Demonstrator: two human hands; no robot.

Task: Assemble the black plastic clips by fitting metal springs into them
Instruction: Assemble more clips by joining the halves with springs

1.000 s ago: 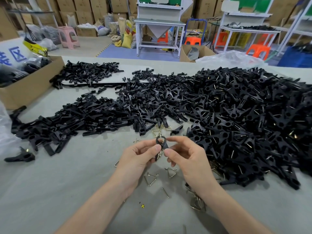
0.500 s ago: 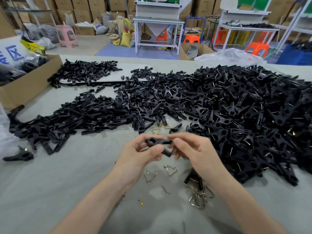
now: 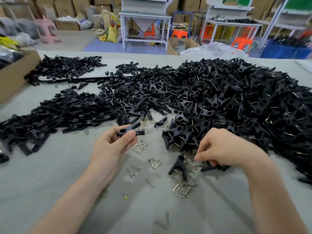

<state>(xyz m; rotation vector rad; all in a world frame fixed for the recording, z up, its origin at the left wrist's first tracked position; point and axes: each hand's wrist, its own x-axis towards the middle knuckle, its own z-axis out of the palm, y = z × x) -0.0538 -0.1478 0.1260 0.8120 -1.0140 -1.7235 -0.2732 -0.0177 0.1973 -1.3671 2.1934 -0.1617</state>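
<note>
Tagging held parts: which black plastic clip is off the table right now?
The black plastic clip pinched by the left hand, held above the grey table. Every other clip lies on the surface, heaped or loose.

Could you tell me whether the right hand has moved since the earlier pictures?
Yes: the right hand left the clip and dropped rightward to the springs beside the pile.
</note>
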